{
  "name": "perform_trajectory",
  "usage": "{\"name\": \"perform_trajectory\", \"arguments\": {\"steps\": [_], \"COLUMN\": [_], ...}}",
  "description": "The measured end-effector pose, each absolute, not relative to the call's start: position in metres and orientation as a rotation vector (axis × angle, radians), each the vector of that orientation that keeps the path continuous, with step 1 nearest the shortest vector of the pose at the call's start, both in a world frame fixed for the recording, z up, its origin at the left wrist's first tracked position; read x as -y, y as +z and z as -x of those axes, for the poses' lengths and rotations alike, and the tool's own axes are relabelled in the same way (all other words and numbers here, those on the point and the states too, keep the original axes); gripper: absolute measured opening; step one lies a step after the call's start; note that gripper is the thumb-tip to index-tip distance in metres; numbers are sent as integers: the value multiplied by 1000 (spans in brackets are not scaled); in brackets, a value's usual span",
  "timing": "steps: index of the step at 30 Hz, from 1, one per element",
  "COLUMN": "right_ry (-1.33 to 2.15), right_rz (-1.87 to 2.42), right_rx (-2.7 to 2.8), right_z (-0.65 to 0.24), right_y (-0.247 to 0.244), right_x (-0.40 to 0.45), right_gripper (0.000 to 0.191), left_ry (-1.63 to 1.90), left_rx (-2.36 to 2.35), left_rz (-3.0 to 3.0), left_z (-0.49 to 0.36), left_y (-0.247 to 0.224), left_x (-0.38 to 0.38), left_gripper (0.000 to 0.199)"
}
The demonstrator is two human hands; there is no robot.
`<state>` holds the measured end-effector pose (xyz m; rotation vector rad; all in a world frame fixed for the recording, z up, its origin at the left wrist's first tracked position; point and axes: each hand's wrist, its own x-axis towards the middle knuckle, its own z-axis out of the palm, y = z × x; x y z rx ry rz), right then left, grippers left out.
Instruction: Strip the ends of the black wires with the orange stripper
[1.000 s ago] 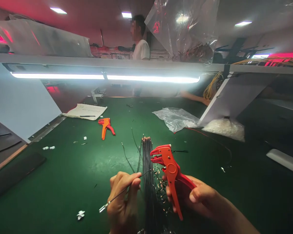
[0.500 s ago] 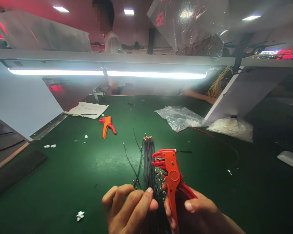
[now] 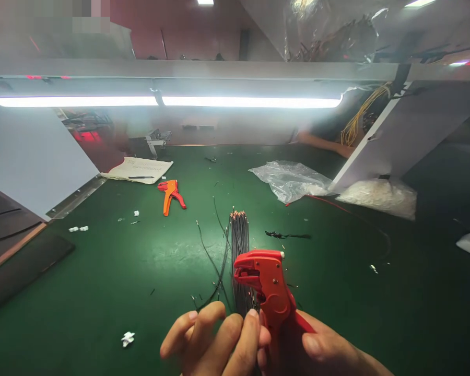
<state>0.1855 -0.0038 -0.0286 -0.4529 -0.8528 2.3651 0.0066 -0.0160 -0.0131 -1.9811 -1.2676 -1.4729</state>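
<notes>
My right hand is wrapped round the handles of a red-orange wire stripper, whose jaws point left over the bundle. Close beside it, my left hand has thumb and forefinger pinched together on what looks like a thin black wire, mostly hidden by the fingers. Behind both hands lies a thick bundle of black wires with bare copper ends at its far end. A few loose black wires lie left of the bundle. Small cut bits are partly visible by the stripper.
A second wire stripper lies on the green table at left, near a paper booklet with a pen. A clear plastic bag and a bag of pale pieces lie at right. A lit tube lamp hangs under the shelf.
The stripper has shifted slightly left and down, with its jaws tilting lower. My left hand has moved a little right, towards the stripper. The camera view has tipped downward.
</notes>
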Motion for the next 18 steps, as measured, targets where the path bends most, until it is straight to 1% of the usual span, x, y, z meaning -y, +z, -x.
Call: {"name": "perform_trajectory", "arguments": {"steps": [6, 8, 11, 14, 18], "right_ry": [2352, 2346, 2340, 2312, 2319], "right_rz": [425, 431, 438, 405, 344], "right_rx": [973, 1002, 1020, 1009, 979], "right_z": [-185, -186, -184, -181, -179], "right_y": [-33, -33, -37, -44, -48], "right_x": [1, 1, 4, 6, 7], "right_gripper": [52, 53, 56, 50, 43], "left_ry": [-1425, -1381, -1246, -1119, -1183], "left_rx": [1229, 1209, 1131, 1061, 1094], "left_rz": [1955, 1955, 2044, 2111, 2065], "left_z": [-8, -4, 4, 11, 7], "left_y": [-10, -7, -2, -1, -5], "left_x": [15, 15, 16, 17, 18], "left_gripper": [22, 23, 18, 14, 13]}}
